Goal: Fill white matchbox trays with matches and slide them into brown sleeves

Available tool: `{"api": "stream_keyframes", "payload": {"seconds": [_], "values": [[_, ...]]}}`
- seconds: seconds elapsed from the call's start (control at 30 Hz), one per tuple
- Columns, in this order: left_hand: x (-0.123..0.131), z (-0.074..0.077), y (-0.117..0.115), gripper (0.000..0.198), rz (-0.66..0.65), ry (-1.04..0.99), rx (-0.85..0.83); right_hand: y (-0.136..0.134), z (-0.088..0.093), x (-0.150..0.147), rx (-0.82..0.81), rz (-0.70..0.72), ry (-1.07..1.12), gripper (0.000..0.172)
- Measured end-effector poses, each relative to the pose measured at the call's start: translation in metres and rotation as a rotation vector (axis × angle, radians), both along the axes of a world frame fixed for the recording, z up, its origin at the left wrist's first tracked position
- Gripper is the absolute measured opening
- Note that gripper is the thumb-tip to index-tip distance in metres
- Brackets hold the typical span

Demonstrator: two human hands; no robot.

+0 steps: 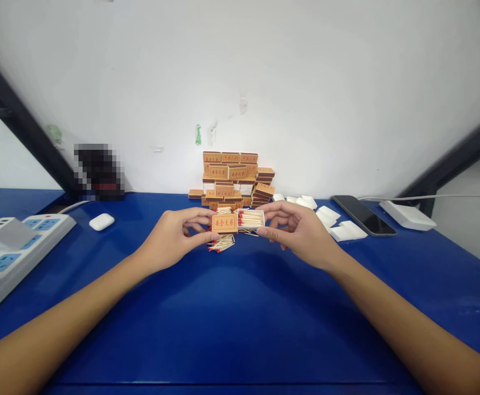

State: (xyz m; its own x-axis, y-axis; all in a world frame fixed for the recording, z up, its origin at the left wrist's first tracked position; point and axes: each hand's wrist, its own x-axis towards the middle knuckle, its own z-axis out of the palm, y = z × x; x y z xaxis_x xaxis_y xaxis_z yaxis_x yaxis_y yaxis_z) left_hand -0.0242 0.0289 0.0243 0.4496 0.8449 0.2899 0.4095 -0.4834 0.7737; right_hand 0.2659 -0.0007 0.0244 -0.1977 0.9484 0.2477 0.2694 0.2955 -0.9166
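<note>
My left hand (182, 233) pinches the orange printed sleeve of a matchbox (224, 223) at its left end. From the sleeve's right side juts the white matchbox tray (251, 226), filled with red-tipped matches (248, 218). My right hand (287, 225) grips the tray's right end between thumb and fingers. The tray is partly inside the sleeve, and the two are held just above the table. Loose matches (222, 243) lie in a pile below and behind the sleeve. Stacked matchboxes (230, 171) rise behind, against the wall.
White empty trays (349, 231) lie to the right, beside a black phone (363, 215) and a white box-shaped device (407, 215). At left are a white earbud case (102, 221) and a power strip (21, 252) with plugs. The blue table (223, 329) meets a white wall.
</note>
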Motion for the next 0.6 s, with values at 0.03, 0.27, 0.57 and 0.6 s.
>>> {"api": "stream_keyframes", "payload": {"seconds": [0.03,0.27,0.57,0.6], "values": [[0.0002,-0.0002,0.0003,0.048,0.0,-0.011,-0.014,-0.0003,0.0,0.0,-0.007,0.003,-0.004,0.047],[0.0,0.002,-0.0001,0.047,0.008,-0.039,-0.096,-0.0016,-0.0011,-0.001,0.0,0.018,-0.007,0.047],[-0.0016,0.0011,0.0031,0.048,-0.006,-0.049,-0.136,0.0021,-0.0036,0.0035,0.02,0.063,-0.041,0.047],[-0.0017,0.0008,0.0037,0.047,-0.013,-0.05,-0.146,0.0022,-0.0036,0.0037,0.02,0.067,-0.046,0.046]]}}
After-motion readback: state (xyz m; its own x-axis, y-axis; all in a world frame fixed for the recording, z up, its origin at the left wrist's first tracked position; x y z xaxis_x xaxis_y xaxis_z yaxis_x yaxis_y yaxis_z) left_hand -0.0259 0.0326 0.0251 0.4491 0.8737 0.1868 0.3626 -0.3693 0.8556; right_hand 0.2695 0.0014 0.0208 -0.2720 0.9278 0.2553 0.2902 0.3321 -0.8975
